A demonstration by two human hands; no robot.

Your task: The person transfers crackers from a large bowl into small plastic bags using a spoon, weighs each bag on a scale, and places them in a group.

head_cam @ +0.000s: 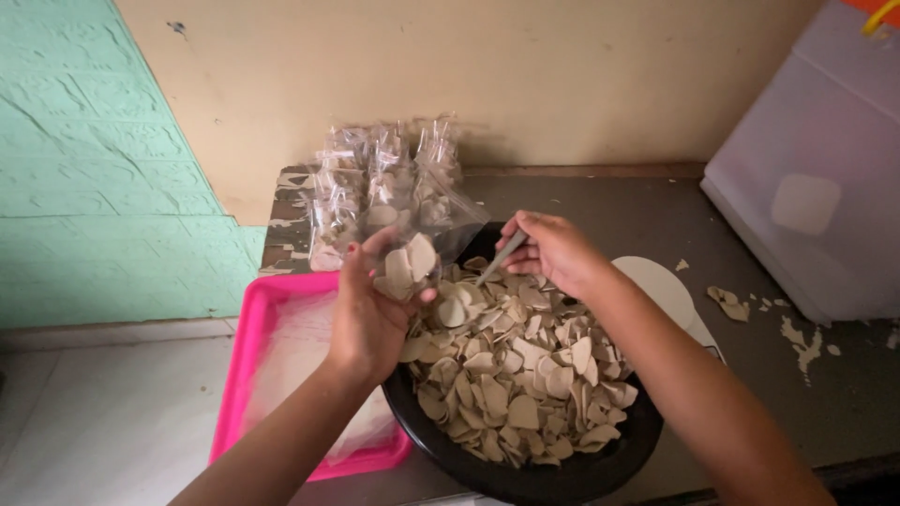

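Crackers (520,375), pale, thin and heart-like in shape, fill a black basin (562,473) at the near edge of the grey worktop (844,394), heaped almost to the rim. They look light, dry and stiff, and likely brittle: a hard squeeze would probably snap them, so a loose handful, cupped from beneath, seems the safest hold.

Over the basin's far left rim, the left hand (366,314) is curled closed around a small clear plastic bag (422,245), pinching it at the lower part with several crackers already inside. The bag is soft and slippery film, best gripped at its mouth or gathered neck. The right hand (553,251) hovers above the far side of the heap, its fingers drawn together in a pinch on a thin pale strip (502,258) that slants down toward the bag; what the strip is cannot be told.

To the left, just beside the basin, sits a pink tray (246,356) lined with clear film. A white lid (670,290) lies behind the basin on the right, with crumbs (741,305) scattered beyond it. Farther back, filled bags (380,183) stand in rows against the beige wall (469,66), and a translucent box (816,169) stands at the far right.
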